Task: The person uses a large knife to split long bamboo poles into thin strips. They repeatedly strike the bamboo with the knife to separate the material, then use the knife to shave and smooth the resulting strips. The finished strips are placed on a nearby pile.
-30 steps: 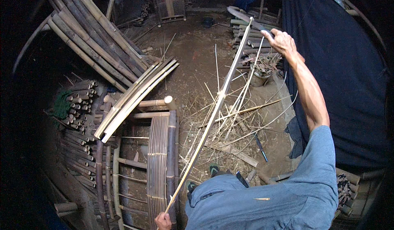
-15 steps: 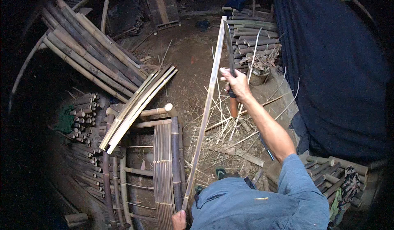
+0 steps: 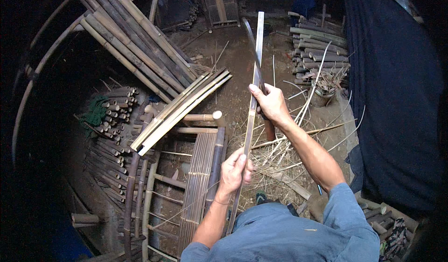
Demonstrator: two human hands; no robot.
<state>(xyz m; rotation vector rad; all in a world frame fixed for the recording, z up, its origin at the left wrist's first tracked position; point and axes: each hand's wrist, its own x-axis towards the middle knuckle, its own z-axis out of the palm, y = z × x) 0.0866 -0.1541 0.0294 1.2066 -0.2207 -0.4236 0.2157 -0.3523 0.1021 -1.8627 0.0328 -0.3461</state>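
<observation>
Head view of a bamboo workshop floor. A long, thin bamboo strip (image 3: 253, 98) runs from the near centre to the far centre of the scene, tilted slightly rightward at its far end. The left hand (image 3: 234, 171) is closed around the near part of the strip, fingers wrapped over it. The right hand (image 3: 269, 102) grips the strip farther along, fingers curled about it, together with a long curved blade (image 3: 252, 38) whose dark length lies just beside the strip and reaches toward the far end; the handle of the blade is hidden in the fist. To the left of the strip, a bundle of flat split slats (image 3: 183, 109) lies slantwise across a bamboo frame (image 3: 198, 168) of close-set narrow laths. Farther left, whole bamboo poles (image 3: 133, 38) lean in a fan, and a stack of short cut culms (image 3: 112, 122) shows its round ends. To the right of the hands, loose slivers and shavings (image 3: 289, 145) litter the earth floor, with a pile of cut bamboo sections (image 3: 319, 52) at far right, near a dark blue cloth (image 3: 396, 98) hanging along the right side.
</observation>
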